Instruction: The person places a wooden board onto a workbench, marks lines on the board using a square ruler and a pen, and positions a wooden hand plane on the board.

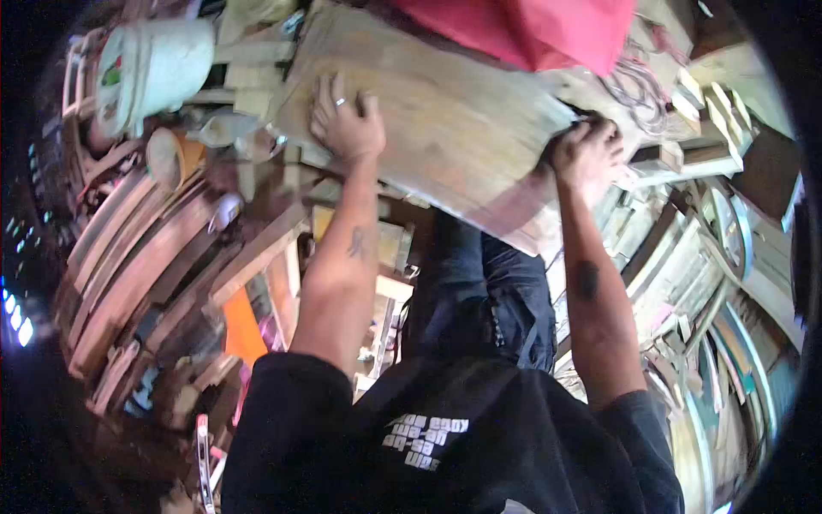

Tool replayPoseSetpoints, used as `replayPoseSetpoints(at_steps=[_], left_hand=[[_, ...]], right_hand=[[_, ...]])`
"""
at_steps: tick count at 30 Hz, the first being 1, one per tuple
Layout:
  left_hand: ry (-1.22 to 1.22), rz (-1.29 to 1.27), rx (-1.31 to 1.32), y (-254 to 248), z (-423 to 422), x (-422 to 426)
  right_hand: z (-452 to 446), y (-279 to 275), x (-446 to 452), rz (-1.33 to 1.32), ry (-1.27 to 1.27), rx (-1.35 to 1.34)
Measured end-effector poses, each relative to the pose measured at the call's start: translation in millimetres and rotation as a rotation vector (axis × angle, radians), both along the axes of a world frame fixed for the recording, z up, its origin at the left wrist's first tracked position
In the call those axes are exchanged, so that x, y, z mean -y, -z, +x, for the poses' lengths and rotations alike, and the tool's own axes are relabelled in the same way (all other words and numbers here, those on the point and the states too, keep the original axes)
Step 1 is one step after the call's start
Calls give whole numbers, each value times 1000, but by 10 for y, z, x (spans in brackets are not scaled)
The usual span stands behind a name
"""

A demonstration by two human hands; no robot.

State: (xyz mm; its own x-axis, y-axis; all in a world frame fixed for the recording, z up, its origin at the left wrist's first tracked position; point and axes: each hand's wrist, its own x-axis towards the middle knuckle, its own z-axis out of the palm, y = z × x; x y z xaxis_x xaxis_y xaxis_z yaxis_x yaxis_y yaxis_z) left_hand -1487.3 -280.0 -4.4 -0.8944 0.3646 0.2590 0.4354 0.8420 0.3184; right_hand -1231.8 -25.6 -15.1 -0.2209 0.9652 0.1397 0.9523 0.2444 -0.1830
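Both hands at a wooden board

A broad wooden board (454, 128) lies slantwise in front of the person. The left hand (349, 130) rests palm down near its left end, fingers outstretched, a ring on one. The right hand (589, 161) is at the board's right end, fingers bent; blur hides whether it grips anything. Red cloth (535, 30) lies along the far side, with coiled cord (638, 94) to its right. A whitish bucket (171, 68) stands off to the left.
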Motion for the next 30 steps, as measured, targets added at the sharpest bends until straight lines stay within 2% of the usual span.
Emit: replayPoseSetpoints(at_steps=[5, 7, 11, 13, 15, 17, 19, 20, 21, 23, 24, 26, 27, 30], left_hand=[[-9, 6, -14, -1, -25, 12], [-20, -34, 27, -82, 0, -4], [27, 7, 4, -73, 2, -4], [-27, -57, 40, -83, 0, -15], [2, -51, 8, 21, -43, -66], [-2, -71, -28, -147, -117, 48], [-22, -248, 226, -370, -328, 70], [40, -181, 148, -359, -490, 144], [34, -155, 152, -351, -657, 231], [55, -149, 148, -161, -1075, 488], [129, -114, 195, -126, -1266, 573], [235, -69, 295, -213, -1443, 571], [257, 30, 426, -309, -1460, 511], [157, 142, 601, -168, -1550, 515]], right_hand=[[-45, -203, 68, -29, -9, -56], [-39, -58, 71, 13, -11, -130], [-92, -151, 99, -2, 5, -173], [-106, -241, 118, -38, 16, -225], [-97, -167, 91, 106, -21, -199], [-86, -237, 98, 82, -19, -221], [-37, -381, 40, 41, -57, -284], [58, -423, 60, -29, -107, -329], [152, -448, 44, -24, -83, -325], [388, -474, 63, 26, -103, -504], [486, -608, 134, 19, -42, -525], [763, -703, 309, -20, 21, -530], [915, -743, 428, -72, 50, -527], [1219, -728, 905, -253, 168, -373]])
